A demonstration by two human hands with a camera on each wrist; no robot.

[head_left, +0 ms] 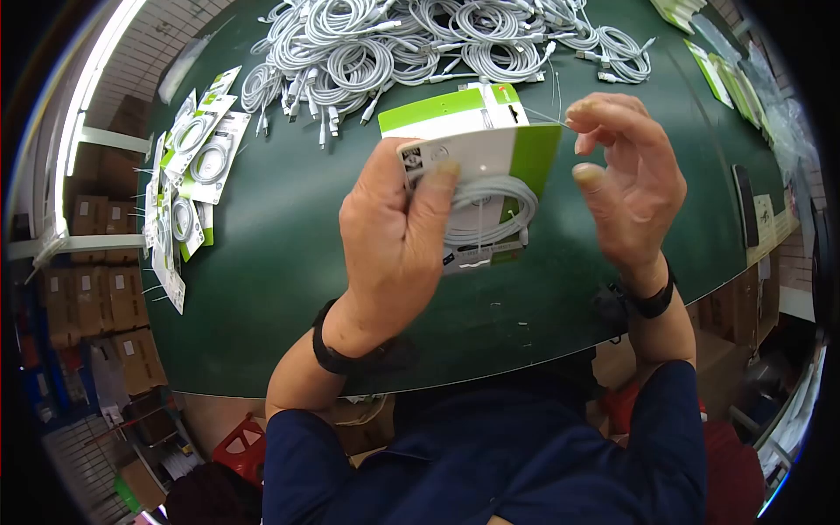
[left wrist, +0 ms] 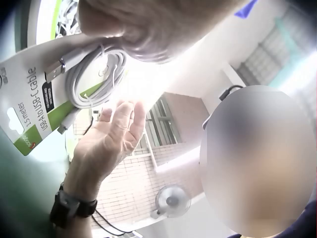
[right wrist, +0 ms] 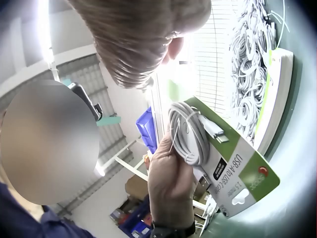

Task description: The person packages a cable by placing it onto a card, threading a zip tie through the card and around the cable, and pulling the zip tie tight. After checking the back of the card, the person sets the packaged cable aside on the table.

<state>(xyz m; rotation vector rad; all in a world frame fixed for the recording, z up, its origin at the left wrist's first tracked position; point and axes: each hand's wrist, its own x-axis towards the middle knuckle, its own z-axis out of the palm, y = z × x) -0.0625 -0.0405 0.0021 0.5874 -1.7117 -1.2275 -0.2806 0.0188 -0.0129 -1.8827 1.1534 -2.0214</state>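
My left hand [head_left: 394, 232] grips a white and green packaging card [head_left: 486, 150] at its left side, thumb on its face. On that card lies a coiled white USB cable [head_left: 528, 198], bound with thin ties; the card reads "USB-A to USB-C Cable, 1.5 meter" in the left wrist view. My right hand [head_left: 634, 184] is raised to the right of the card, apart from it, fingers loosely bent and a gap between thumb and fingertips. Just behind the held card sits a stack of similar cards [head_left: 420, 115], partly hidden by it.
A large heap of coiled white cables [head_left: 350, 61] covers the far side of the green table [head_left: 289, 227]. Carded cables [head_left: 197, 166] lie piled at the left. More cards [head_left: 735, 92] and a dark flat object [head_left: 745, 206] lie along the right edge.
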